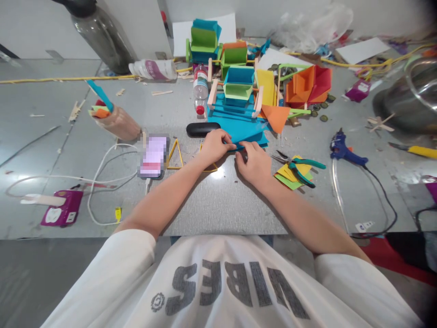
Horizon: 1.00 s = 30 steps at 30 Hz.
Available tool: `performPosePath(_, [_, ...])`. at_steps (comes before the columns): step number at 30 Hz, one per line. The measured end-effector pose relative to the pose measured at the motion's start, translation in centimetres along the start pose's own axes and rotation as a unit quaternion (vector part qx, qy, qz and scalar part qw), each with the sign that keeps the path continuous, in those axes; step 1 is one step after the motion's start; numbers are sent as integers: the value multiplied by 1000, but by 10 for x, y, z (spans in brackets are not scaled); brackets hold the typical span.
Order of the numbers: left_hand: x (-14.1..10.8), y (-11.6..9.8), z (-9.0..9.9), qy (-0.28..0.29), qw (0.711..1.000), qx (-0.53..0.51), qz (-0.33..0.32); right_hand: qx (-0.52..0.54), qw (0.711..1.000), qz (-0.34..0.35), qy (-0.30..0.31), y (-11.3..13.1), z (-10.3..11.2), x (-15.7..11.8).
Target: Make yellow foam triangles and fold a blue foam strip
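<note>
Blue paper lies in front of me, its near edge between my two hands. My left hand has its fingers closed on that edge from the left. From the right, my right hand grips the same edge, thumb and fingertips close together. A small part of the edge is hidden by the fingers. Just behind the paper stands a folded blue and green paper model with wooden side pieces. Beside my left wrist lie yellow stick triangles and a black oblong case.
Green-handled pliers rest on yellow and green paper at right. Farther right lies a blue glue gun with its cord. A phone with a white cable is at left. A bottle and orange paper model stand behind.
</note>
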<state>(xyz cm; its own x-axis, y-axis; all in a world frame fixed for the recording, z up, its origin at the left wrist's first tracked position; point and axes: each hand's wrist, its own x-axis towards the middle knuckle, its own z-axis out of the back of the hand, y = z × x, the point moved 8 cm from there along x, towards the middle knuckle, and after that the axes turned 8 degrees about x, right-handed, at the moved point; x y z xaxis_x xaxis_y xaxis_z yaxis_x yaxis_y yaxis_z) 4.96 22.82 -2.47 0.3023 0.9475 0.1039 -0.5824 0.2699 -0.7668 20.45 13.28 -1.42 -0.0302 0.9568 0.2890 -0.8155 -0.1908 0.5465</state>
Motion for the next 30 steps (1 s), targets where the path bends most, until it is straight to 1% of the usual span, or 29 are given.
performPosePath(3, [0, 2, -1, -2, 1000, 7, 0, -19, 1000, 4, -13, -1, 2, 2])
performPosePath(7, [-1, -1, -4, -7, 999, 34, -21, -80, 995, 33, -42, 2, 7, 10])
performPosePath(9, [-3, -3, -4, -8, 997, 66, -26, -109, 993, 40, -34, 4, 5, 17])
performPosePath(11, [-6, -7, -3, 1, 992, 120, -34, -121, 992, 38, -8, 5, 0, 23])
performPosePath(13, [-9, -12, -2, 22, 981, 187, -54, -115, 993, 37, 12, 5, -5, 27])
performPosePath(15, [-12, -17, -2, 49, 965, 242, -86, -105, 993, 51, 11, 7, -6, 28])
performPosePath(18, [-16, -23, -2, 78, 946, 290, -124, -106, 990, 92, 1, 11, -7, 25])
performPosePath(20, [-19, -24, -2, 88, 933, 319, -140, -113, 987, 111, 6, 11, -11, 24])
performPosePath(22, [-21, -26, -2, 82, 921, 349, -153, -117, 986, 114, 13, 9, -14, 25])
performPosePath(25, [-25, -31, -2, 64, 906, 381, -175, -121, 989, 89, 10, 2, -16, 30])
performPosePath(28, [-28, -34, -3, 58, 901, 389, -185, -110, 992, 65, -10, -1, -9, 31])
performPosePath(30, [-28, -35, -2, 52, 900, 391, -186, -95, 993, 67, -26, 1, -1, 29])
